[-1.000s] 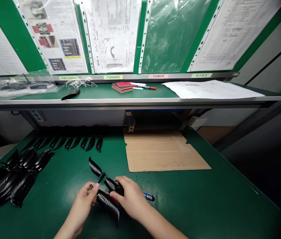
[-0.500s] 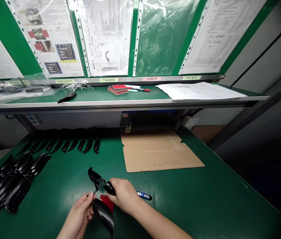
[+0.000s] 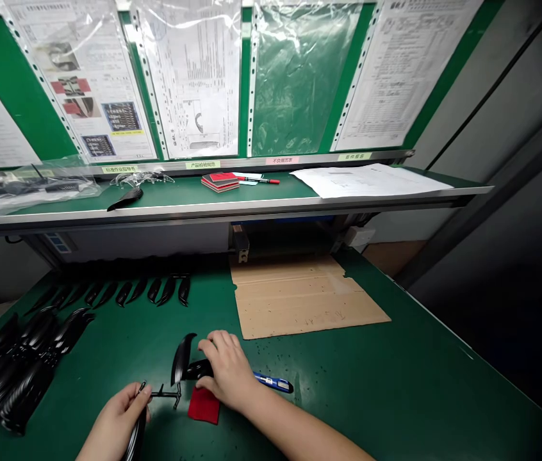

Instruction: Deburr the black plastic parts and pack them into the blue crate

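left hand (image 3: 116, 417): closed, gripping a ribbed black curved shell (image 3: 136, 436) near the bench edge | right hand (image 3: 227, 371): curved over a glossy black shell (image 3: 198, 369), bearing it onto the green bench top (image 3: 377, 384), seemingly to steady it (grip or mere press, cannot tell) | thin black rod (image 3: 164, 395) spans between the hands | red pad (image 3: 204, 406) just below the right hand

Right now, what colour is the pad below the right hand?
The square pad is red, best in the head view.

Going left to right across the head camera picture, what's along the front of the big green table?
Pile of black ribbed pieces → left hand → right hand → blue pen-like tool
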`<state>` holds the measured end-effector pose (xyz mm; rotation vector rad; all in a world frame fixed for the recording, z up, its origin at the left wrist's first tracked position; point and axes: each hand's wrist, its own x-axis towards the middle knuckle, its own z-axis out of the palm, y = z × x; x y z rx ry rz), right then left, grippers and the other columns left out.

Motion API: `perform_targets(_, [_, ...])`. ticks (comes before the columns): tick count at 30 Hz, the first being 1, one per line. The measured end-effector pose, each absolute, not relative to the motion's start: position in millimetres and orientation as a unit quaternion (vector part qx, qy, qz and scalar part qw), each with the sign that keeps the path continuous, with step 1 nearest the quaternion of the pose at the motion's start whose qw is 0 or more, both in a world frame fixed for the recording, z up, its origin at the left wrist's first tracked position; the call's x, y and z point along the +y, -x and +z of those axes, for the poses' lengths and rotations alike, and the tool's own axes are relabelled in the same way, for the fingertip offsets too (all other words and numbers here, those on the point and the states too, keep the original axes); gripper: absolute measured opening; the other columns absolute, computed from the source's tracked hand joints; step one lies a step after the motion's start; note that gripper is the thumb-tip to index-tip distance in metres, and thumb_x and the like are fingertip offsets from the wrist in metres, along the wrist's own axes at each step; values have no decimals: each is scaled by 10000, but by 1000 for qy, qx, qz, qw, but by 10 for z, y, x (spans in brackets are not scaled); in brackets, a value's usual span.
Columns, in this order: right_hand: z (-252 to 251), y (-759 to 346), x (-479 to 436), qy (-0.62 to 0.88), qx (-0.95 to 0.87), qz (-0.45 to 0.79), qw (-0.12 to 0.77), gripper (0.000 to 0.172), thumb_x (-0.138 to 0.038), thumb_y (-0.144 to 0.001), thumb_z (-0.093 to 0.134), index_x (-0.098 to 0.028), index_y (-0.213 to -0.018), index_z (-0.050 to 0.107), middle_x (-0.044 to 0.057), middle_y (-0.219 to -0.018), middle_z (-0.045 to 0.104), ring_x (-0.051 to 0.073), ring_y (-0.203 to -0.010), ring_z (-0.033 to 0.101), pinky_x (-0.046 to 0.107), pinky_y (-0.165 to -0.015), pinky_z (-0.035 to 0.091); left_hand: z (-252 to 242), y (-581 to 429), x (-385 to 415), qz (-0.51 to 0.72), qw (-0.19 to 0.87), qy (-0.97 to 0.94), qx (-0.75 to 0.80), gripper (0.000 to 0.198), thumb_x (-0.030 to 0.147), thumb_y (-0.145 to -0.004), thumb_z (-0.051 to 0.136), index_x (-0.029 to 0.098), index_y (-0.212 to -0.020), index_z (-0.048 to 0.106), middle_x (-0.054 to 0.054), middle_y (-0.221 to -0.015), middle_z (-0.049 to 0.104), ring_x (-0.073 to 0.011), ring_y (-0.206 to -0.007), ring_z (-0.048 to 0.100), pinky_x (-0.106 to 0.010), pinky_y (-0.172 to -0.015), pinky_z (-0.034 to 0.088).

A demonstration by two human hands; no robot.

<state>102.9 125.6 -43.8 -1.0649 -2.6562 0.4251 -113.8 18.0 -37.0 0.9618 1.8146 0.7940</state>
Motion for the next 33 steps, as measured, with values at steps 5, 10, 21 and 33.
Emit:
perform_targets(5, [-215,-1210,1105,147,-978,132,71,330,-265,-725,677,-278,-1042,587,15,-999,639,210,-950,551,344,-840,371,70,886,175,270,515,-520,627,439,610,-791,521,200,-634,534,-3,-630,496,-165,-608,412,-264,-596,317])
perform_targets(10, [-236,-1260,961,89,-937,332,-62,170,-250,-697,695,-288,-843,617,-114,-705,644,86,-599,565,185,-541,355,195,762,192,252,559,-566,551,346,529,-791,584,194,-710,617,-16,-723,565,-181,-725,476,-257,-701,353])
perform_targets(21, [-177,-1218,1040,445,-854,249,102,384,-516,-779,652,-311,-1096,581,-19,-995,701,173,-867,658,222,-673,436,-610,488,204,551,590,-44,588,380,369,-646,791,201,-887,550,-56,-918,678,-173,-746,617,-260,-662,447])
perform_targets(33, [-672,-1137,867,291,-927,233,25,438,-216,-682,688,-248,-1116,638,90,-1059,702,291,-885,686,345,-762,526,-578,332,337,596,599,-63,531,539,556,-614,761,93,-867,652,-116,-819,704,-198,-732,629,-278,-681,424])
